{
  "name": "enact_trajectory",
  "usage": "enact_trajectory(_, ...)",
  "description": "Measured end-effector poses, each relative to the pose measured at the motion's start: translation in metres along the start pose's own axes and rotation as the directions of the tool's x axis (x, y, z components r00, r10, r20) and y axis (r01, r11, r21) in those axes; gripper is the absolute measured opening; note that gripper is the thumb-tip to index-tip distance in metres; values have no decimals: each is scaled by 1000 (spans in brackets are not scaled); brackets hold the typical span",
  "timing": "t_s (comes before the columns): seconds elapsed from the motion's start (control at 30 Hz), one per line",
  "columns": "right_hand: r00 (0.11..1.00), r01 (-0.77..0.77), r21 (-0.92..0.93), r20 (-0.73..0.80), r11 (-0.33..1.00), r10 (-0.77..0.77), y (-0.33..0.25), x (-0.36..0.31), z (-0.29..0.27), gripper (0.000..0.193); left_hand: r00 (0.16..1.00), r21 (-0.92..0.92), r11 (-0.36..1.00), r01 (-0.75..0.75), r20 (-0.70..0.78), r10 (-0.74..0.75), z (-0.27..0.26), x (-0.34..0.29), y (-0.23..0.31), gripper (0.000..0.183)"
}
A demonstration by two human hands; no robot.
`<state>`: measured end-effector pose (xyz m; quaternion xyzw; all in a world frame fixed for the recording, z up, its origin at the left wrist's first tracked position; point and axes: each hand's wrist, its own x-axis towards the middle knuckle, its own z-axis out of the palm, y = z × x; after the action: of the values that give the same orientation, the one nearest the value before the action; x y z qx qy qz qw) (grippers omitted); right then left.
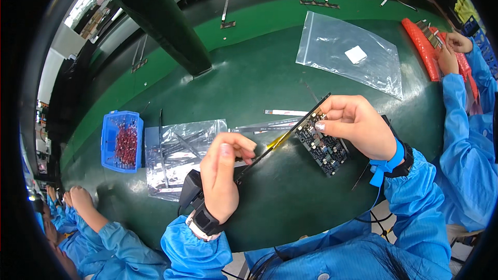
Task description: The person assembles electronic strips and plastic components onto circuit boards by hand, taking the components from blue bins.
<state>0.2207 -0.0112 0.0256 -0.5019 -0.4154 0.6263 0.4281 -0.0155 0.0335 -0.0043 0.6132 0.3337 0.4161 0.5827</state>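
My right hand (360, 127) pinches a black circuit board (324, 148) dotted with small components, thumb on its face. Along the board's left edge runs a thin dark strip (306, 116), seen nearly edge-on, with yellow tape (279, 141) partway down it. The strip slants down to my left hand (222, 173), whose fingers are curled closed around its lower end; the exact grip is partly hidden. Behind the strip, flat black-and-white flex cables (272, 125) lie on the green table.
A blue bin (106, 148) of small red parts stands left, beside a clear bag (212, 129) with dark strips. Farther back lie a zip bag (332, 46) with a white label and a dark post (155, 26). Co-workers' hands (448, 57) hold boards by red bubble wrap (417, 46) at right.
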Motion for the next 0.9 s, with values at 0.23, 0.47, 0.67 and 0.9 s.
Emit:
enact_trajectory(0.23, 942, 319, 203, -173, 926, -286, 6, -1, -3, 16, 999, -132, 991, -6, -36, 1, 3, 0, -1, 45)
enact_trajectory(0.47, 632, 641, -637, 121, 428, -766, 11, -8, 6, 18, 879, -387, 888, 250, 475, -40, 14, -10, 3, 43)
enact_trajectory(0.67, 484, 606, -794, 405, -37, -776, 21, -19, 26, 21, 920, -563, 737, 374, 324, -220, 20, -13, 17, 47)
enact_trajectory(0.9, 444, 553, -829, 215, 78, -870, 20, -16, 25, 40, 947, -420, 849, 320, 174, -271, 20, -13, 21, 35)
